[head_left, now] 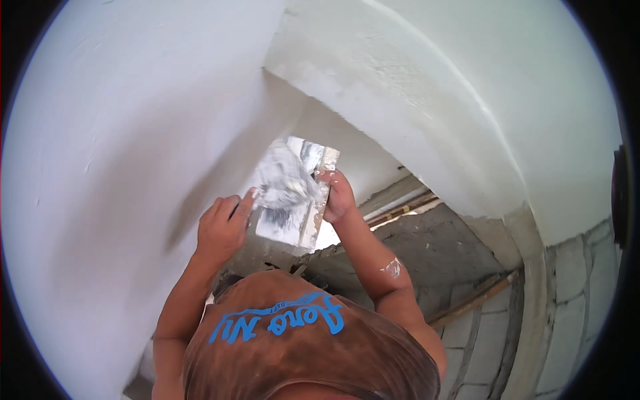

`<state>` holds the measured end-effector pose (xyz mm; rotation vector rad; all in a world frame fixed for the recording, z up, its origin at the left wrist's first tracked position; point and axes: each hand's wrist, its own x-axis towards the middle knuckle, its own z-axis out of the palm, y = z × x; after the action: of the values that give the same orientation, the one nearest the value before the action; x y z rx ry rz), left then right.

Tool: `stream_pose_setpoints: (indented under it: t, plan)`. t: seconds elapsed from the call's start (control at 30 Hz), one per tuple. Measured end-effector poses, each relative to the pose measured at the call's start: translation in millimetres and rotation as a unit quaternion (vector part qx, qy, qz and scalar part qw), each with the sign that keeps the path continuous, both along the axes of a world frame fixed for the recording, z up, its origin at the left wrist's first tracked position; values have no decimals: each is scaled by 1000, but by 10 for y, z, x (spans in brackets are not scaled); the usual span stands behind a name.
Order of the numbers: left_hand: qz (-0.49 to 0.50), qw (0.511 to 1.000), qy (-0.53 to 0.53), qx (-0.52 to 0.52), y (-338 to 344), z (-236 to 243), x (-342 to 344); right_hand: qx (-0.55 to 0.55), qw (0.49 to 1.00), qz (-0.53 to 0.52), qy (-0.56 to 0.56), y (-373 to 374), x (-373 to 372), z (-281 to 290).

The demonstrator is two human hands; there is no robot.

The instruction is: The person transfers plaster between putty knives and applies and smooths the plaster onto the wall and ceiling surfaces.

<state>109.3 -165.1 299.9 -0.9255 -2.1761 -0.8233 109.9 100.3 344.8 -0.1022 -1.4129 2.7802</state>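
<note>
In front of my chest, my right hand is closed around the right side of a rectangular plastering trowel. Its pale flat blade is smeared with white and grey. A thick, blurred patch of wet white-grey putty covers the middle of the blade. My left hand is at the blade's left side, fingers curled, the fingertips meeting the putty's edge. Whatever those fingers grip is hidden by putty and blur. White splashes mark my right fingers and forearm.
A smooth white wall rises close on the left. A plastered sloping beam crosses above right. Below lie a grey ledge, wooden strips, a wooden pole and a block wall.
</note>
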Motion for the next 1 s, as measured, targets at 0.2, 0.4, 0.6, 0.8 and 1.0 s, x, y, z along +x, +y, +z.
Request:
stream_pose_setpoints:
  t: [0.2, 0.4, 0.6, 0.8, 1.0]
  plan:
    - [-4, 972, -197, 126, 16, -254, -377, 439, 885, -113, 110, 372, 453, 1274]
    - [-82, 918, -299, 249, 582, -841, -251, 917, 111, -145, 354, -123, -113, 2815]
    - [-139, 908, -325, 224, 797, -982, 75, 918, -88, -60, 383, 273, -797, 2663]
    - [-117, 909, -312, 250, 734, -1136, 67, 914, -90, -77, 389, 367, -974, 2396]
    - [-103, 913, -323, 226, 685, -1122, 24, 941, -45, -94, 322, 721, -396, 2128]
